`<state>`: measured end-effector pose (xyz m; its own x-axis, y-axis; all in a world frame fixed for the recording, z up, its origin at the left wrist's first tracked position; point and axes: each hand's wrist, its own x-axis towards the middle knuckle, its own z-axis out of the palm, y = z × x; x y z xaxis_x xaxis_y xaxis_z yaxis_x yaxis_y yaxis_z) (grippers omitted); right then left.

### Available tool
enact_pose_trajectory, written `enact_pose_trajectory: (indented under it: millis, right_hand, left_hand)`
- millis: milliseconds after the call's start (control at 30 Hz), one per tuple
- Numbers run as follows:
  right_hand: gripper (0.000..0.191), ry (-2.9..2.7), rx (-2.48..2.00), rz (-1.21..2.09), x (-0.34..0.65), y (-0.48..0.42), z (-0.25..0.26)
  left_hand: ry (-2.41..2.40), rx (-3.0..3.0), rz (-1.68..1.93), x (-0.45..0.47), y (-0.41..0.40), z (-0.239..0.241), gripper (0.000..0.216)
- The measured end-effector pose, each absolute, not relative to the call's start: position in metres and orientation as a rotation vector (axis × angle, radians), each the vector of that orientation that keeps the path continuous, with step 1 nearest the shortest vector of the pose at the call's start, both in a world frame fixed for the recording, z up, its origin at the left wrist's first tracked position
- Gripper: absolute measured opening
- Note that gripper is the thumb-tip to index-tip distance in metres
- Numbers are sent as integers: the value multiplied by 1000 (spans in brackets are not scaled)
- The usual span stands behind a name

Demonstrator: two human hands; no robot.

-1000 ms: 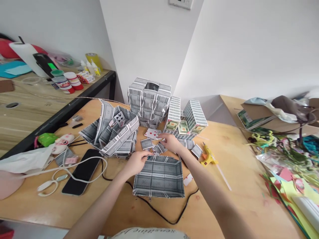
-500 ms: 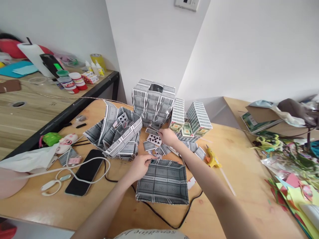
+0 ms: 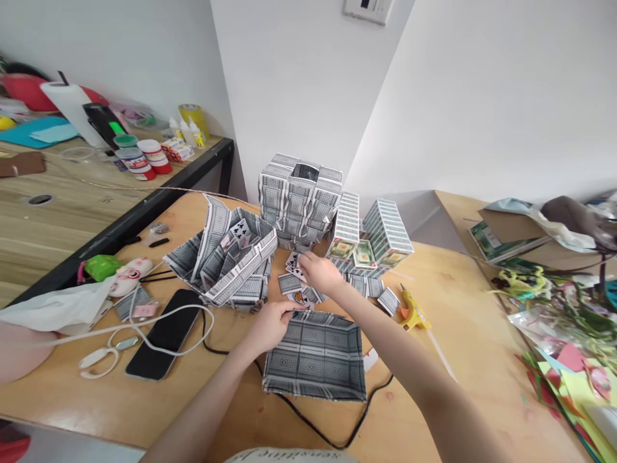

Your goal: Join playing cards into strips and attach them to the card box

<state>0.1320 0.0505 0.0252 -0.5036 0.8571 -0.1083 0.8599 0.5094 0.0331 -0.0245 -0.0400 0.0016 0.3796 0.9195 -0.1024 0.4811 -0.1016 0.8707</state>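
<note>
My left hand (image 3: 270, 326) pinches the far left edge of a shallow open box (image 3: 315, 357) made of grey-patterned playing cards. The box rests on the table close to me. Beyond it, my right hand (image 3: 321, 273) has its fingers closed on a club playing card (image 3: 293, 267), which my fingertips partly cover. Loose cards (image 3: 299, 297) lie below that hand, some face up, some face down. To the left, a larger card-built box (image 3: 231, 257) has smaller folded card pieces inside.
A tall card-built block (image 3: 299, 199) and stacked card boxes (image 3: 388, 235) stand at the back. A yellow glue gun (image 3: 412, 310) lies to the right. On the left are a phone (image 3: 161, 334) and a white cable (image 3: 208, 328). A black cord (image 3: 313, 418) loops around the box.
My right hand has drawn slightly nearer to me and onto the club card, which has turned. My left hand stays on the box edge.
</note>
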Motion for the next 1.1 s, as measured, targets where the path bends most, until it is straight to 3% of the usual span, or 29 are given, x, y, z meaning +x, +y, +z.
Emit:
enact_pose_trajectory:
  millis: [300,700,1000,1100]
  right_hand:
    - [22,2532,1423,-31,123,51,7]
    - [25,2539,1596,-8,129,64,20]
    - [26,2573,1886,-86,138,59,28]
    - [26,2700,2100,-309,146,52,31]
  left_hand:
    - [1222,1721,626,-25,-40,1,36]
    - [1266,1709,604,-26,-40,-1,36]
    - [1266,1786,640,-26,-42,7,33]
    - [1158,1874,779,-26,-41,14,28]
